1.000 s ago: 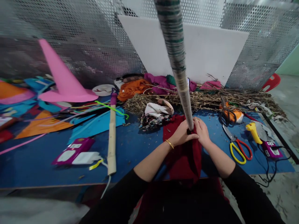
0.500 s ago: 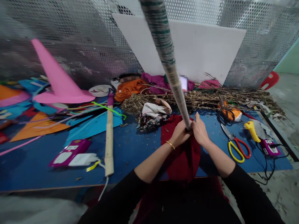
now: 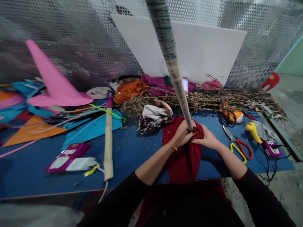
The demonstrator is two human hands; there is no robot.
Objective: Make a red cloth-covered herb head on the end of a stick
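Perforated metal screen (image 3: 78,47) behind blue counter (image 3: 132,160)

White panel (image 3: 210,50) stands against the screen. Counter's front edge runs across the foreground. Grey floor (image 3: 292,101), visible to the right, carries scattered debris; a pale green surface (image 3: 292,61) lies beyond. Lighting is subdued overall.

Open tabletop (image 3: 134,154) (debris-flecked) left of red cloth (image 3: 183,164), pole (image 3: 173,67) blocking centre, scissors (image 3: 233,138) right, dried stems (image 3: 208,99) barring far side

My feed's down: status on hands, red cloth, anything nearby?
Left hand closed at the wrapped pole's lower end. Right hand gripping bunched dark red cloth beside it. Yellow-and-red-handled scissors lie to the right, touching neither hand.
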